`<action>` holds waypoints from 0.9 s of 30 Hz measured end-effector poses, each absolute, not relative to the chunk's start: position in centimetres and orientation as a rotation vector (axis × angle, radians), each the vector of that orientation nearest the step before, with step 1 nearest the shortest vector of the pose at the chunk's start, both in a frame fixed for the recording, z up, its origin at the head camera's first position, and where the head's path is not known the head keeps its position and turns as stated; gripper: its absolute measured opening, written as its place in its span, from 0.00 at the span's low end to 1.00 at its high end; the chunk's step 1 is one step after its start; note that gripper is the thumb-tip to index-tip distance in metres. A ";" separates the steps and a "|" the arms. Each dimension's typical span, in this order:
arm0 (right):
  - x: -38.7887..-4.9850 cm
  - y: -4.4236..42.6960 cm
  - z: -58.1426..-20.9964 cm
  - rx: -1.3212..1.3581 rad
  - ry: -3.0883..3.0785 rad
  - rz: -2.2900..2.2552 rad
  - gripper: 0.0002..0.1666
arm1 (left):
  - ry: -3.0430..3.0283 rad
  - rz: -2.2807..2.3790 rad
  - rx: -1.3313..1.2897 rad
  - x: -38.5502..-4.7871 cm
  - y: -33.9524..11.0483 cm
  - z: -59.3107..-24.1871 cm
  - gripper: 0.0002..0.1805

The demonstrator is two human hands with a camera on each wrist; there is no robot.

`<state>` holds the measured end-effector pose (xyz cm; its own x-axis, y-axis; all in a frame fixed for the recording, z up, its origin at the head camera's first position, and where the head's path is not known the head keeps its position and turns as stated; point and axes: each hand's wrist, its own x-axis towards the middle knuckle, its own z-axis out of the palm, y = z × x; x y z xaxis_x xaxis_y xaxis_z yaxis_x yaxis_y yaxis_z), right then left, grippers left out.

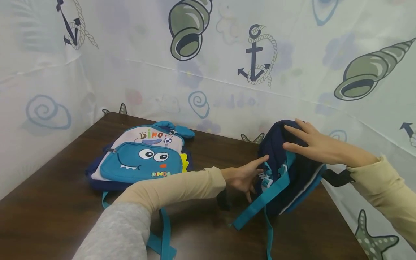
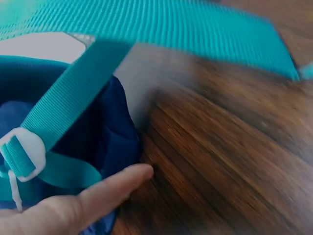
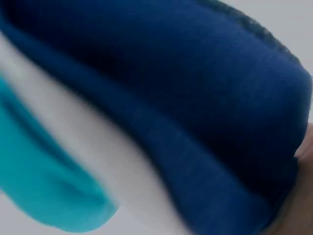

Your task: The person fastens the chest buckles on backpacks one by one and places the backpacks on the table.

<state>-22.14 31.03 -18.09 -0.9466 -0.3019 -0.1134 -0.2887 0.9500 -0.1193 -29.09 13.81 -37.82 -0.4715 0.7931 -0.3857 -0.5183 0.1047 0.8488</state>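
Note:
A small navy backpack (image 1: 274,144) stands tilted on the right side of the table, its strap side turned toward the left hand. My right hand (image 1: 320,146) rests against its upper part with the fingers extended. My left hand (image 1: 242,180) is at its left side, fingers spread, beside a turquoise strap (image 1: 268,198) that hangs to the table. Close up in the left wrist view are a white buckle (image 2: 36,159) and one straight finger (image 2: 117,188) against the navy cloth. Navy, white and turquoise fabric (image 3: 205,93) fills the right wrist view, hiding most of that hand.
A second backpack (image 1: 130,162) with a dinosaur face lies on the left of the dark wooden table (image 1: 48,202), turquoise straps (image 1: 165,231) trailing toward the front. Behind the table hangs a white sheet (image 1: 146,79) printed with shells and anchors.

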 end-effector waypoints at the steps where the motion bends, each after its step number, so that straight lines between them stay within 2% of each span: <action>1: -22.0 31.6 -18.2 -0.455 2.972 -0.171 0.49 | 1.344 1.588 0.295 -28.9 14.1 -37.8 0.59; 6: -21.2 34.5 -19.1 -0.452 2.979 -0.234 0.46 | 1.430 1.583 0.226 -28.0 15.5 -37.3 0.59; 12: -21.2 37.2 -20.7 -0.359 2.981 -0.267 0.47 | 1.642 1.511 0.167 -27.7 16.7 -36.3 0.62; 27: -21.3 40.6 -25.6 -0.330 3.010 -0.411 0.45 | 1.836 1.397 0.212 -27.9 15.1 -36.0 0.56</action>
